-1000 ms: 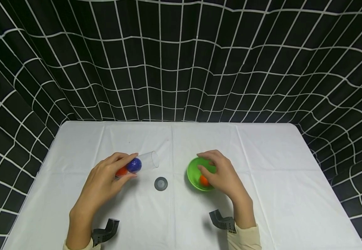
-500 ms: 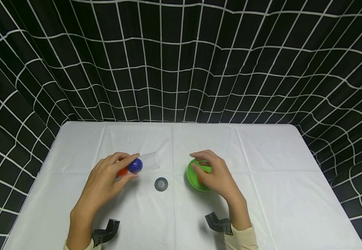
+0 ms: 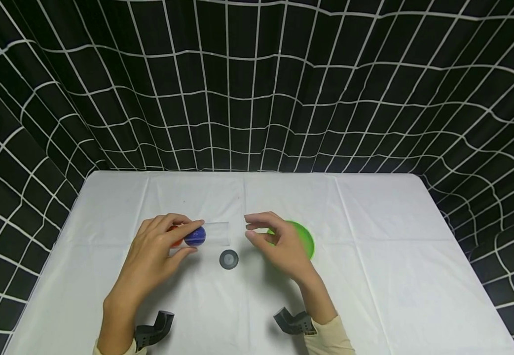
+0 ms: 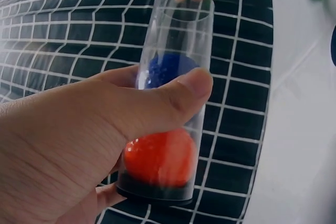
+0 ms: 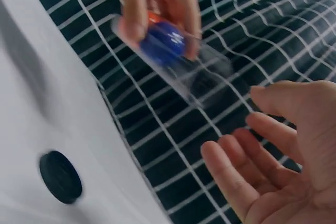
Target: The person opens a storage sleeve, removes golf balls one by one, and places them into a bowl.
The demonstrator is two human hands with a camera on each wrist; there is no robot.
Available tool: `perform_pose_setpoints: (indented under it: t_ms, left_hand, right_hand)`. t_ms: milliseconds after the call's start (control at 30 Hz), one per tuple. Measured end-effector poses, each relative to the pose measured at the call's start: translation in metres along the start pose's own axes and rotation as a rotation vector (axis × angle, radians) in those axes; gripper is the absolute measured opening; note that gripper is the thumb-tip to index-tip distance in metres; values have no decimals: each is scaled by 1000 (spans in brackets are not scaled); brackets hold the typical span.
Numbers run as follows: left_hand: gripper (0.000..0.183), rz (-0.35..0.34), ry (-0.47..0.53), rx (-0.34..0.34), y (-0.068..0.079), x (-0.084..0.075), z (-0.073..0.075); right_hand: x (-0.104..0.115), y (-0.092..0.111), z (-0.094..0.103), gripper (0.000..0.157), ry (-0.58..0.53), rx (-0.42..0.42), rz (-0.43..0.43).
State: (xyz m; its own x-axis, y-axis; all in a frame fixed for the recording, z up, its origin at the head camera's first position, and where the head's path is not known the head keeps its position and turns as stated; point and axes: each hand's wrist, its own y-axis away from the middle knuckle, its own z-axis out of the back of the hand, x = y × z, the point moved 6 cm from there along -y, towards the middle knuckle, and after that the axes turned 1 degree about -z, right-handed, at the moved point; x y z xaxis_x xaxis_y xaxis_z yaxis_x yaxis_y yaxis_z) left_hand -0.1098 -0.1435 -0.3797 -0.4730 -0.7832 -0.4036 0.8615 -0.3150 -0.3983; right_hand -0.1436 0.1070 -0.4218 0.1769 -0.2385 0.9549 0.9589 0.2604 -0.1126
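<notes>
My left hand (image 3: 152,251) grips a clear tube (image 3: 218,234) above the white table, its mouth pointing toward my right hand. Inside, a blue ball (image 4: 170,69) sits above an orange-red ball (image 4: 160,158), which rests near the tube's dark base (image 4: 155,193). My right hand (image 3: 279,246) hovers between the tube and a green bowl (image 3: 307,239), fingers bent loosely and nothing visible in them. From the head view, this hand covers much of the bowl, so its contents are hidden. A round dark grey cap (image 3: 229,259) lies on the table below the tube's mouth.
A white cloth covers the table (image 3: 394,276). Black cloth with white netting (image 3: 257,88) rises behind it and along both sides. Each wrist carries a dark camera mount (image 3: 155,329).
My right hand has moved left from over the bowl toward the tube's mouth. The tube has swung to lie more level in my left hand. An orange ball seen in the bowl is now hidden.
</notes>
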Motion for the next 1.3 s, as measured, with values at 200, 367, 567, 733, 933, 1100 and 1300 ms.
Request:
perform_pose_setpoints:
  t_ms: [200,367,567,733,933,1100,1300]
  left_hand:
    - [57,-44,-53,-27,-1,-6,5]
    - [56,-60,-81,-43,0,-8,10]
    - [56,-46,-76,-53,-1,-7,12]
    - [54,-43,-88,-58,-2,-5,13]
    - [52,-29,-94,-55,1,-2,14]
    - [53,-24,-82,-54,2,-2,14]
    - [54,-25,-94,-43,4,-2,14]
  right_hand:
    - [-6,-3,-21,32,-102,54,-98]
    - [-7,-3,-32,37,-100,95,-111]
    - [-7,-3,-38,40,-118,119,-107]
    - [-8,-3,-39,42,-120,119,-99]
    - [-7,-3,-41,44,-128,125,-92]
    - [-7,-3,-41,45,-142,129,-78]
    - [-6,-3,-42,46,-126,128,-86]
